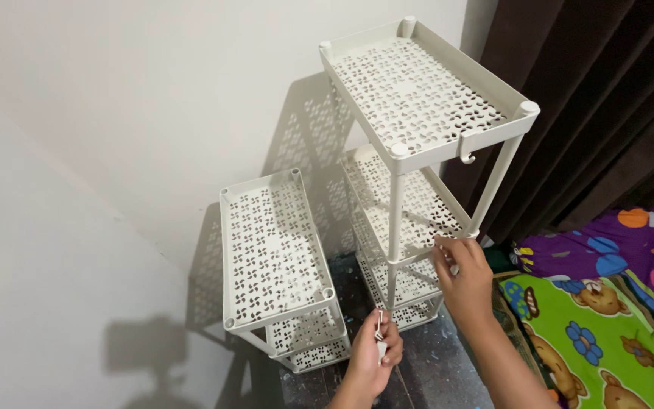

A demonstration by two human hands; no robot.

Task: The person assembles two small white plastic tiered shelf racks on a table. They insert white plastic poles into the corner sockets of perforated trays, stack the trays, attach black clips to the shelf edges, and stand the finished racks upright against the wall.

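1. At the tall rack's (pixel 418 136) middle shelf front edge, right hand (pixel 465 282) pinches a small white hook (pixel 454 268)
2. Left hand (pixel 376 356) closed round more hooks (pixel 379 327), just right of the short rack's (pixel 274 250) front corner

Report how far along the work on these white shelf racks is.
Done: the tall rack stands with its tiers on posts, one hook on its top tier; the short rack stands beside it. In hand: the right hand is at the rim of a middle tier; the left hand holds small white hooks. Left: those hooks are not yet hung.
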